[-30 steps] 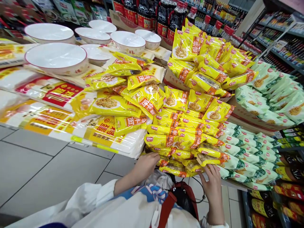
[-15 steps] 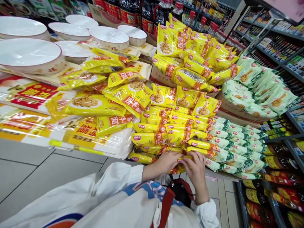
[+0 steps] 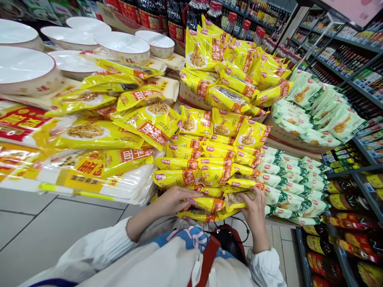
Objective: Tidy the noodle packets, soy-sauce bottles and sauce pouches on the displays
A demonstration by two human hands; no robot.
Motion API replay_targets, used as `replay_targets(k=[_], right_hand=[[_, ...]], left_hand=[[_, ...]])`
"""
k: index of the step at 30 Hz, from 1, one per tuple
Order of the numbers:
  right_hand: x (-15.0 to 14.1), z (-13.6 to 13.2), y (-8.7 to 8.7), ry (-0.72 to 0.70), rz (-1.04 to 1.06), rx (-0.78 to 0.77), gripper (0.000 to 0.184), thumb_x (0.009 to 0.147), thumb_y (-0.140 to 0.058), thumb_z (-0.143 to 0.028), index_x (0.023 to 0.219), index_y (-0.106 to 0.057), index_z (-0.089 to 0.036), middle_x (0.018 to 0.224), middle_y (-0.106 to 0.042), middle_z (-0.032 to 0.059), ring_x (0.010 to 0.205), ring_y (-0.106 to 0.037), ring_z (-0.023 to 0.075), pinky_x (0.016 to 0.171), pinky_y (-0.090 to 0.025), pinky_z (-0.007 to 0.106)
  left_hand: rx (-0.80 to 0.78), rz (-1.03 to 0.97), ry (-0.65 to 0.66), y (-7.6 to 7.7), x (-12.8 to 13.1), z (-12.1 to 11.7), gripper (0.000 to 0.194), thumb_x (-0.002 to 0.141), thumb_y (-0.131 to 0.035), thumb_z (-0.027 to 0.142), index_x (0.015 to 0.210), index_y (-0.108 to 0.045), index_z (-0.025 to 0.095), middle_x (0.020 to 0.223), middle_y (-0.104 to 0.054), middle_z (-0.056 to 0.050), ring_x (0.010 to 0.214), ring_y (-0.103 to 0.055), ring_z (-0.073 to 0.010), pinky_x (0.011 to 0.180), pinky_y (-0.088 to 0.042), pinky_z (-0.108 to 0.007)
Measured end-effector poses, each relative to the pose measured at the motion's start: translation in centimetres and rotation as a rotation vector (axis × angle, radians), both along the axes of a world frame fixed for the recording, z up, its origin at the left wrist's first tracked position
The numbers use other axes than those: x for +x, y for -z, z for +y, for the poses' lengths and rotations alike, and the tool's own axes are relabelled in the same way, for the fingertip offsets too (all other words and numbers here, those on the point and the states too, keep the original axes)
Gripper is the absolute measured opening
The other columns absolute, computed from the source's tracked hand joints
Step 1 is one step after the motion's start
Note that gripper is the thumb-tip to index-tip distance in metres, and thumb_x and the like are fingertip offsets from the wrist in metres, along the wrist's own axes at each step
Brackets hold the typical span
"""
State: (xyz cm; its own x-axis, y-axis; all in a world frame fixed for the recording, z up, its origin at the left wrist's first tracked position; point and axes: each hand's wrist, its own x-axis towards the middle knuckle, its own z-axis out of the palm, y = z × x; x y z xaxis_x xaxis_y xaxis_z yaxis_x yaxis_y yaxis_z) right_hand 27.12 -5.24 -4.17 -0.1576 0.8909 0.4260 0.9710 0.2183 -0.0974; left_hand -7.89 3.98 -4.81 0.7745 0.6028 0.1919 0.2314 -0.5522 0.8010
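In the head view, my left hand [image 3: 174, 202] is closed on the left end of a yellow noodle packet [image 3: 209, 204] at the front of the stack. To its right, my right hand [image 3: 254, 204] grips another yellow packet, whose clear side [image 3: 235, 198] shows the noodles inside. Both packets lie near the front edge of the pile, close to my body. Below them rests one more yellow packet [image 3: 196, 216]. Rows of stacked yellow packets [image 3: 209, 175] rise just behind my hands. My fingertips are partly hidden by the wrappers.
Pale green noodle packets [image 3: 287, 183] are stacked to the right. Loose yellow packets [image 3: 98, 133] lie over bagged goods on the left, with white bowls [image 3: 122, 46] behind. Dark bottles [image 3: 176, 20] stand at the back. A shelf of bottles [image 3: 329, 239] borders the right side.
My hands have moved apart, the left one leftward along the front row and the right one slightly right. A packet's clear side now shows by my right hand. The view has shifted slightly right.
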Motion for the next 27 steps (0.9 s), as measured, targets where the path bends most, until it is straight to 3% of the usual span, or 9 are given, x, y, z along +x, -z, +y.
replay_targets(k=[4, 8, 12, 14, 16, 19, 22, 27], right_hand=[[2.0, -0.7, -1.8, -0.119, 0.104, -0.116, 0.037, 0.085, -0.057, -0.007, 0.115, -0.069, -0.026, 0.129, -0.06, 0.0112, 0.126, -0.051, 0.0333, 0.104, -0.042, 0.054], [4.4, -1.3, -4.2, -0.235, 0.293, -0.367, 0.037, 0.09, -0.052, -0.01, 0.121, -0.065, -0.024, 0.119, -0.071, 0.0093, 0.113, -0.066, 0.0262, 0.094, -0.053, 0.04], [3.2, -0.9, -4.8, -0.194, 0.159, -0.511, 0.037, 0.089, -0.054, -0.008, 0.119, -0.066, -0.024, 0.119, -0.072, 0.0084, 0.104, -0.07, 0.0254, 0.084, -0.056, 0.036], [1.8, -0.5, -4.4, -0.137, 0.002, -0.502, 0.036, 0.087, -0.056, -0.005, 0.114, -0.067, -0.024, 0.113, -0.073, 0.0074, 0.098, -0.07, 0.0269, 0.082, -0.055, 0.038], [0.7, -0.2, -3.9, -0.084, -0.119, -0.449, 0.035, 0.084, -0.057, -0.001, 0.108, -0.067, -0.025, 0.103, -0.073, 0.0052, 0.094, -0.07, 0.0279, 0.089, -0.052, 0.045], [-0.3, 0.2, -3.2, -0.051, -0.217, -0.348, 0.037, 0.082, -0.057, 0.003, 0.101, -0.065, -0.027, 0.093, -0.071, 0.0017, 0.086, -0.069, 0.0268, 0.102, -0.041, 0.06], [-1.4, 0.5, -2.9, -0.007, -0.295, -0.267, 0.034, 0.082, -0.055, 0.003, 0.093, -0.065, -0.027, 0.087, -0.067, 0.0017, 0.078, -0.064, 0.025, 0.105, -0.033, 0.067], [-5.5, -0.1, -2.3, 0.089, -0.313, -0.147, 0.031, 0.084, -0.05, 0.001, 0.091, -0.065, -0.025, 0.087, -0.061, 0.0088, 0.078, -0.056, 0.0279, 0.104, -0.029, 0.073]], left_hand=[[-0.039, -0.023, 0.041, -1.0, -0.8, 1.0, 0.032, 0.097, -0.062, 0.028, 0.127, -0.071, 0.023, 0.121, -0.074, -0.009, 0.11, -0.073, -0.0231, 0.095, -0.057, -0.028], [-0.044, -0.005, 0.069, -1.6, -1.3, 1.5, 0.034, 0.098, -0.06, 0.025, 0.131, -0.069, 0.024, 0.124, -0.073, -0.009, 0.111, -0.072, -0.0227, 0.096, -0.057, -0.028], [-0.013, 0.025, 0.029, -1.9, -1.4, 1.4, 0.035, 0.099, -0.058, 0.024, 0.133, -0.067, 0.023, 0.125, -0.072, -0.009, 0.111, -0.072, -0.0223, 0.095, -0.057, -0.027], [0.017, 0.05, 0.026, -2.2, -1.3, 1.1, 0.035, 0.1, -0.055, 0.024, 0.133, -0.067, 0.022, 0.126, -0.072, -0.008, 0.112, -0.072, -0.021, 0.096, -0.056, -0.026], [0.055, 0.094, 0.026, -2.7, -1.2, 0.6, 0.036, 0.101, -0.051, 0.022, 0.134, -0.065, 0.023, 0.128, -0.071, -0.006, 0.114, -0.071, -0.0193, 0.097, -0.055, -0.024], [0.124, 0.162, -0.003, -3.7, -1.1, -0.1, 0.039, 0.102, -0.046, 0.02, 0.137, -0.063, 0.027, 0.132, -0.069, -0.003, 0.117, -0.069, -0.0179, 0.098, -0.054, -0.024], [0.164, 0.181, -0.024, -4.4, -0.9, -0.5, 0.041, 0.102, -0.046, 0.021, 0.139, -0.062, 0.031, 0.133, -0.069, -0.002, 0.118, -0.069, -0.018, 0.098, -0.054, -0.024], [0.143, 0.218, 0.027, -3.7, 1.3, -1.1, 0.039, 0.101, -0.048, 0.02, 0.133, -0.067, 0.03, 0.128, -0.072, -0.003, 0.115, -0.071, -0.0194, 0.096, -0.055, -0.025]])
